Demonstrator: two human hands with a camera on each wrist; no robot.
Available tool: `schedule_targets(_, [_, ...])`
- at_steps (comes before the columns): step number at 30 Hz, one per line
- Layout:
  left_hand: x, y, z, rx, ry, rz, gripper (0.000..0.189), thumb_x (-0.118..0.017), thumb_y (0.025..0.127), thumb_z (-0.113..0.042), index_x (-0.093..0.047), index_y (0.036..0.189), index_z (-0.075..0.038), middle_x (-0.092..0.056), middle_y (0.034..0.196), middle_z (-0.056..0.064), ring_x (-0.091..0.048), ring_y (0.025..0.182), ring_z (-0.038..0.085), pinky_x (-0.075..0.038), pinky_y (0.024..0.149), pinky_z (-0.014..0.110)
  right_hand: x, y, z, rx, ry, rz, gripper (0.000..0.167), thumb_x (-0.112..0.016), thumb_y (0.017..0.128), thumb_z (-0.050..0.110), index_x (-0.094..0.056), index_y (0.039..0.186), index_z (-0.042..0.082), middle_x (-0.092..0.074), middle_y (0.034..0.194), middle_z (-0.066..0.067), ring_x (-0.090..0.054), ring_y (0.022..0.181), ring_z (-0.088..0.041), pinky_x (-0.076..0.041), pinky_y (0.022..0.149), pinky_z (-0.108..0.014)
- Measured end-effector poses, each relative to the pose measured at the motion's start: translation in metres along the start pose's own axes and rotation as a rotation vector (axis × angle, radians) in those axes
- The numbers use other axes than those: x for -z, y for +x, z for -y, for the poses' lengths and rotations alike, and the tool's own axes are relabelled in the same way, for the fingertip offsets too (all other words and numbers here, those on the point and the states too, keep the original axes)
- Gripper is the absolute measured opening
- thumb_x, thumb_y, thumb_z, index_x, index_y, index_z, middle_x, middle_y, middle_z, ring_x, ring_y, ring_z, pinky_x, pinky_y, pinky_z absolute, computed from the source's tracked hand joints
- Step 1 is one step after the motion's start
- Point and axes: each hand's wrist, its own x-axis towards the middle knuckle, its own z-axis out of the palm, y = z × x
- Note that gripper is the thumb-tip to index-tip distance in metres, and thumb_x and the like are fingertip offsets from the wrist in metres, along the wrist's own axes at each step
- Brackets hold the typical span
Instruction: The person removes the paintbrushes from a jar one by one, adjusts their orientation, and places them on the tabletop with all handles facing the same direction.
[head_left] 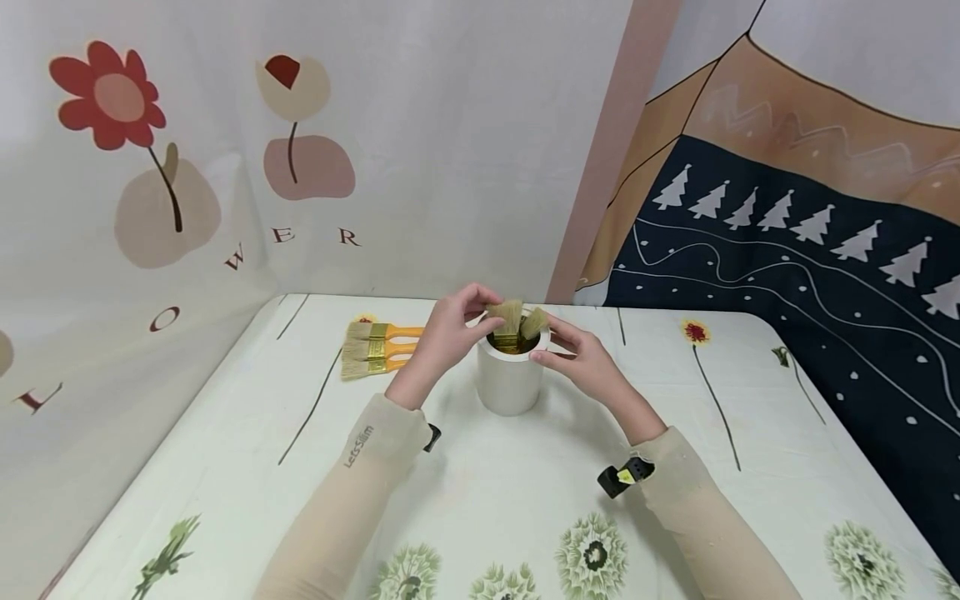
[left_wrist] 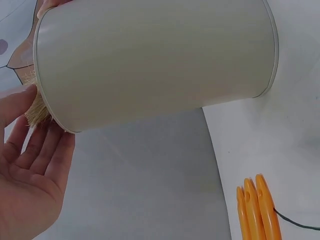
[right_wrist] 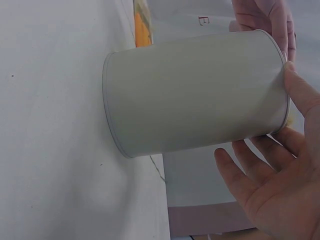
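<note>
Pinching a paintbrush (head_left: 507, 318) at the mouth of a white container (head_left: 510, 387), with both hands at the rim.
The left hand (head_left: 452, 323) has its thumb and fingers closed about the bristles, which stick up out of the opening, while the right hand (head_left: 588, 360) is clamped on the container's rim, thumb on the near side, fingers behind. A second brush (head_left: 534, 323) leans bristles-up inside, just beside the first. The container stands upright on the desk (head_left: 495, 508); to its left, three orange-handled brushes (head_left: 378, 350) lie side by side, bristles pointing left.
</note>
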Motion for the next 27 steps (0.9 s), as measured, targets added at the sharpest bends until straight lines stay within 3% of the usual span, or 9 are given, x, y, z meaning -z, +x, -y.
schedule_targets(6, [0.0009,-0.0033,-0.0009,-0.092,0.014,-0.040,0.015,-0.074,0.090,-0.011,-0.065,0.101,-0.006,-0.067,0.121,0.009,-0.063,0.118,0.025,-0.054,0.105,0.037,-0.0002,-0.0004,0.0018,-0.001,-0.001,-0.002,0.069,-0.068,0.096,0.026,-0.034,0.156,0.016,-0.033,0.162,-0.011,-0.039,0.145,-0.038,-0.046,0.111,-0.049])
schedule_targets(9, [0.0014,-0.0047,-0.0023,-0.107,0.037,-0.038,0.017,-0.075,0.089,-0.011,-0.065,0.102,-0.007,-0.068,0.116,0.009,-0.064,0.114,0.025,-0.055,0.104,0.038,-0.0002,-0.0007,0.0025,-0.001,-0.001,-0.004,0.069,-0.068,0.096,0.026,-0.034,0.156,0.016,-0.033,0.162,-0.011,-0.039,0.145,-0.039,-0.046,0.111,-0.050])
schedule_targets(19, [0.0030,-0.0077,-0.0025,-0.072,0.040,-0.021,0.018,-0.074,0.090,-0.011,-0.063,0.102,-0.006,-0.071,0.113,0.010,-0.071,0.100,0.024,-0.061,0.086,0.032,-0.0008,-0.0003,0.0018,0.005,0.005,-0.005,0.069,-0.068,0.096,0.025,-0.035,0.156,0.015,-0.034,0.162,-0.011,-0.039,0.145,-0.038,-0.045,0.112,-0.049])
schedule_targets(27, [0.0030,-0.0088,-0.0041,-0.076,0.031,-0.026,0.016,-0.075,0.090,-0.012,-0.063,0.100,-0.007,-0.071,0.107,0.009,-0.070,0.097,0.022,-0.062,0.080,0.031,-0.0006,-0.0006,0.0012,-0.002,0.014,-0.006,0.069,-0.068,0.096,0.025,-0.035,0.156,0.016,-0.033,0.162,-0.011,-0.039,0.145,-0.038,-0.046,0.111,-0.049])
